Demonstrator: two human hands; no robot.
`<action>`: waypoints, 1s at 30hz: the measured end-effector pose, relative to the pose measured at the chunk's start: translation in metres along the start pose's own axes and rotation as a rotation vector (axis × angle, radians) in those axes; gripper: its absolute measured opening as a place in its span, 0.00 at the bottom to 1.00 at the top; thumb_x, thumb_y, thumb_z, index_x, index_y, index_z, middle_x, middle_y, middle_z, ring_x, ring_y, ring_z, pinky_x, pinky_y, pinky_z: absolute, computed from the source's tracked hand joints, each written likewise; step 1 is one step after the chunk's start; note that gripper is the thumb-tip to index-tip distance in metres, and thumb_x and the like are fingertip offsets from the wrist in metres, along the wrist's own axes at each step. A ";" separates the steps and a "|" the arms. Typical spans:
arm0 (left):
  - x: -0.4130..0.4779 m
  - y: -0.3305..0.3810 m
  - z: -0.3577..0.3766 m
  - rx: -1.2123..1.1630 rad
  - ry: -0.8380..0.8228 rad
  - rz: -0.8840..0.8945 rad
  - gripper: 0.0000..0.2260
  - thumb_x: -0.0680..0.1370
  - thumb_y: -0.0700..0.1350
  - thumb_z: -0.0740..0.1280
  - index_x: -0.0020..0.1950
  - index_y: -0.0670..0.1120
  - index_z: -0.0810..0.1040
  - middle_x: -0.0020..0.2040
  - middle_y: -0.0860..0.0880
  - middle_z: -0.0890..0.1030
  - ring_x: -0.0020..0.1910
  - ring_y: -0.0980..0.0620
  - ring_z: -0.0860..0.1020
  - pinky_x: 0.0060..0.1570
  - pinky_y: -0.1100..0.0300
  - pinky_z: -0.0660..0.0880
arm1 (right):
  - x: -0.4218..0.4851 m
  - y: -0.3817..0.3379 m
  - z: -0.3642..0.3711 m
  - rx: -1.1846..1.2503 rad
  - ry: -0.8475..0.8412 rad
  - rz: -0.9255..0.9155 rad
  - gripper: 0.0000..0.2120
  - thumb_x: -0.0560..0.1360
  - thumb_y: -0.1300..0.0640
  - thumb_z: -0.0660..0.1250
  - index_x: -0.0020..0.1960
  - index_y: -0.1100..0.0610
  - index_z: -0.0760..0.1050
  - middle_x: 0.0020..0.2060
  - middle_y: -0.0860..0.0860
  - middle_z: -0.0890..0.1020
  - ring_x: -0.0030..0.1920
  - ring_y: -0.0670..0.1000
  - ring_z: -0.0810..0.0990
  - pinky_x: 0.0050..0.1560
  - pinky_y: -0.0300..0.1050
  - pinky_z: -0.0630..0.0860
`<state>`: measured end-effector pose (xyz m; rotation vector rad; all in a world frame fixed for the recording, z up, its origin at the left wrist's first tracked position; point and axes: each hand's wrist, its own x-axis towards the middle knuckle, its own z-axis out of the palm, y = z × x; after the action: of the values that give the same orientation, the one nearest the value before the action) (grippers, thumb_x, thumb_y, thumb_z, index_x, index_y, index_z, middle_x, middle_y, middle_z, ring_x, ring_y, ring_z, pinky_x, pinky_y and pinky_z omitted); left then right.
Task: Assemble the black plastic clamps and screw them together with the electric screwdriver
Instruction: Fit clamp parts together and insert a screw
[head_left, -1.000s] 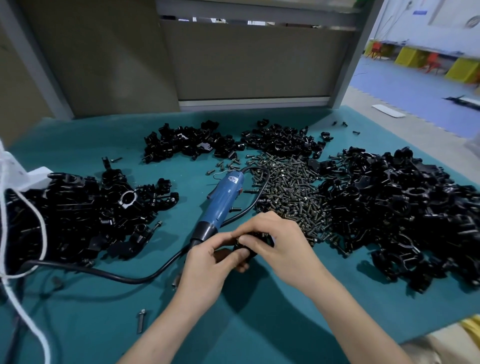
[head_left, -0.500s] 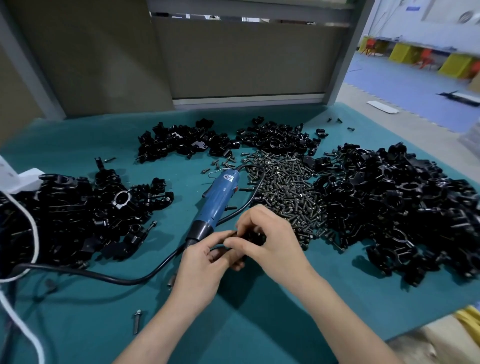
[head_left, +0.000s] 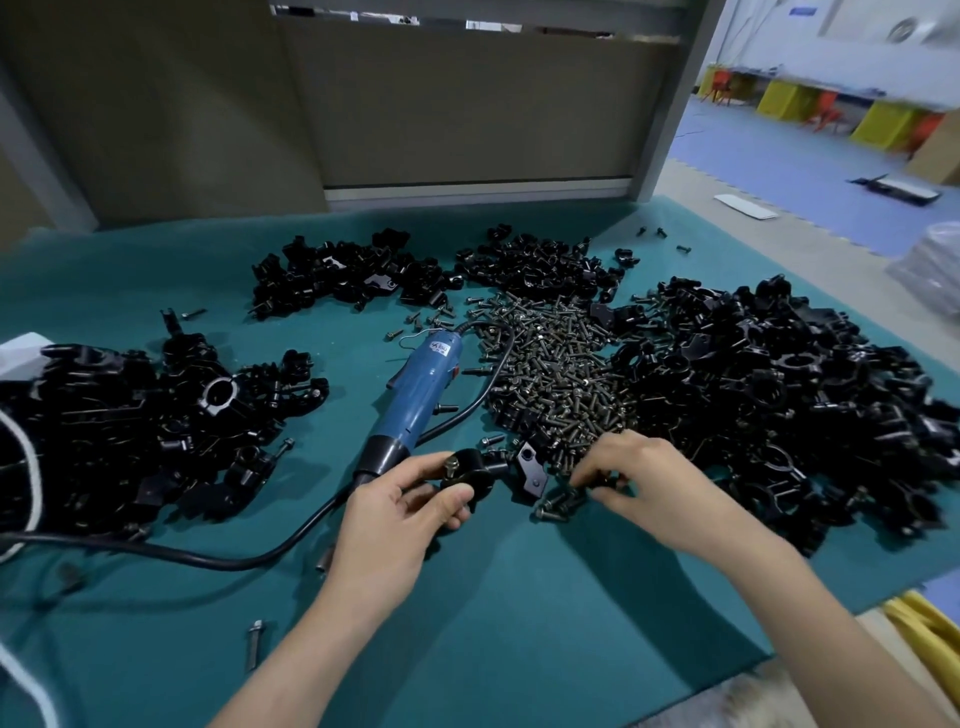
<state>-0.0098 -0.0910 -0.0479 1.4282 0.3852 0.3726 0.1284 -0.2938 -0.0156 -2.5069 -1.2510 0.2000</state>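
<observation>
- Clamp (head_left: 470, 475): the left hand (head_left: 400, 514) grips it; hold it steady.
- Right hand (head_left: 641, 480) curls over screws (head_left: 561, 374) at the middle of the table (head_left: 519, 623); I cannot tell if one is pinched. Take only one.

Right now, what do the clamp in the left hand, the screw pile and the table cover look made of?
The clamp in the left hand: looks like moulded black plastic, semi-gloss, soft highlights on rounded edges. The screw pile: metal, dull brownish-grey plating, small glints; alloy unclear. The table cover: teal matte, likely felt or similar fabric; no glare.
</observation>
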 end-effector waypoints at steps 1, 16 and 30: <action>0.000 0.000 0.000 0.002 0.002 -0.001 0.12 0.72 0.31 0.70 0.50 0.46 0.81 0.32 0.47 0.83 0.30 0.57 0.79 0.35 0.68 0.76 | 0.000 0.001 0.002 -0.015 0.002 0.001 0.09 0.76 0.60 0.69 0.54 0.51 0.80 0.48 0.41 0.76 0.53 0.44 0.72 0.53 0.27 0.64; -0.001 0.000 0.000 0.001 -0.006 0.000 0.12 0.72 0.31 0.70 0.50 0.46 0.81 0.32 0.47 0.83 0.30 0.56 0.79 0.35 0.69 0.76 | 0.012 -0.003 0.005 0.007 0.086 0.171 0.04 0.74 0.60 0.70 0.49 0.54 0.80 0.43 0.46 0.76 0.40 0.45 0.75 0.48 0.39 0.74; 0.000 -0.003 0.000 -0.027 0.001 0.020 0.13 0.72 0.31 0.70 0.49 0.48 0.81 0.34 0.49 0.84 0.31 0.57 0.79 0.36 0.69 0.76 | 0.005 -0.008 -0.001 -0.299 -0.157 0.021 0.16 0.77 0.66 0.61 0.59 0.49 0.72 0.55 0.43 0.75 0.57 0.50 0.71 0.57 0.43 0.69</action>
<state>-0.0098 -0.0918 -0.0504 1.4069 0.3653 0.3931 0.1258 -0.2857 -0.0114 -2.8050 -1.4076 0.2335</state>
